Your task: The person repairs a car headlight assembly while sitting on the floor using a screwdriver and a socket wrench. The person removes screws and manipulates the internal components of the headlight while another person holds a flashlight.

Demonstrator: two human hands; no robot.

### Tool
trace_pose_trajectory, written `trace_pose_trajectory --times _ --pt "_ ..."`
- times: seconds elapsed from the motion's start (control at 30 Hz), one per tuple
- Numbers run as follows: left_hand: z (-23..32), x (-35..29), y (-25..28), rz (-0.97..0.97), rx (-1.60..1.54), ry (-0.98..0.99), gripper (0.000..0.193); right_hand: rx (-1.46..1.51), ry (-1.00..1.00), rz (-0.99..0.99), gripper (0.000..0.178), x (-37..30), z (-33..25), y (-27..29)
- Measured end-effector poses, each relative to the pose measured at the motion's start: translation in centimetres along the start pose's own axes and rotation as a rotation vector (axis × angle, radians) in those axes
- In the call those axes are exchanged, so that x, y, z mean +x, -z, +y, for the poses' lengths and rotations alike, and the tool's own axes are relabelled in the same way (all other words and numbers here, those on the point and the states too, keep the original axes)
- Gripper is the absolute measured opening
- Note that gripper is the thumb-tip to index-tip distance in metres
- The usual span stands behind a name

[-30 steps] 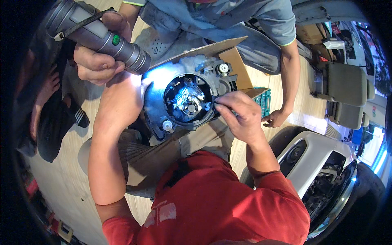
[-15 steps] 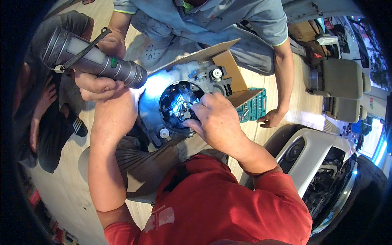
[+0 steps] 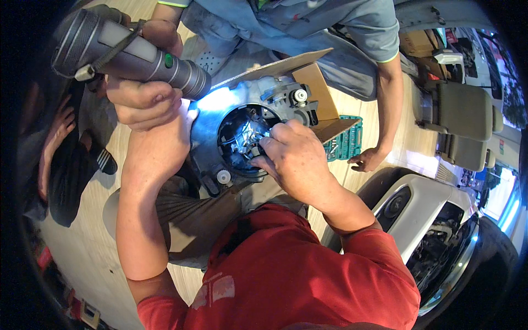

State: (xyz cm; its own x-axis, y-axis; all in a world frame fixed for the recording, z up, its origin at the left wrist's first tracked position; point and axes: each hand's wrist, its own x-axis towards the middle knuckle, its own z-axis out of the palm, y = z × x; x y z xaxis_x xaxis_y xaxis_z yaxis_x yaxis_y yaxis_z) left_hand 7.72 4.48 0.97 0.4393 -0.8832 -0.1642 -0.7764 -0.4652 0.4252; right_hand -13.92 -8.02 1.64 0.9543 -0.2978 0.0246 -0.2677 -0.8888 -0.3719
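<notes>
A car headlight housing (image 3: 212,114) lies over my lap, its round rear opening exposing lit wires and metal parts (image 3: 242,135). My right hand (image 3: 294,157) reaches over the opening's right rim, thumb and forefinger closed at the inner parts. What they pinch is hidden. Against the housing's left edge is my left hand (image 3: 165,140), a digit showing beside it. Its other fingers are covered by a co-worker's hand (image 3: 143,102), which is wrapped round a grey flashlight (image 3: 148,60) shining on the housing.
An opened cardboard box (image 3: 316,91) stands behind the housing. Beyond it lie a green socket-tool case (image 3: 345,137) and the co-worker's other hand (image 3: 369,159). A silver car bumper (image 3: 410,212) is at the right, grey seats (image 3: 465,110) farther back. Another person's leg (image 3: 71,181) is at the left.
The flashlight and the co-worker's hand have shifted slightly up and right in view. My right hand stays at the opening, its fingers a little lower among the parts.
</notes>
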Motion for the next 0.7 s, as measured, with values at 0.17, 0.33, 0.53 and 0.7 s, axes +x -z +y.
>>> trace_pose_trajectory --times 0.17,0.33,0.53,0.7 --pt "-0.4 -0.3 -0.3 0.007 0.077 -0.020 0.033 -0.004 0.030 0.001 0.031 0.2 0.0 0.1" --pt "-0.5 -0.5 -0.5 0.114 0.085 -0.105 0.041 -0.005 0.037 0.003 0.032 0.1 -0.1 0.1" --pt "0.4 -0.5 -0.2 0.066 0.053 -0.063 0.036 0.004 0.033 -0.027 0.031 0.1 -0.1 0.2" --pt "0.3 -0.3 -0.6 0.116 0.011 -0.069 0.042 0.020 0.043 -0.018 0.033 0.1 -0.2 0.1"
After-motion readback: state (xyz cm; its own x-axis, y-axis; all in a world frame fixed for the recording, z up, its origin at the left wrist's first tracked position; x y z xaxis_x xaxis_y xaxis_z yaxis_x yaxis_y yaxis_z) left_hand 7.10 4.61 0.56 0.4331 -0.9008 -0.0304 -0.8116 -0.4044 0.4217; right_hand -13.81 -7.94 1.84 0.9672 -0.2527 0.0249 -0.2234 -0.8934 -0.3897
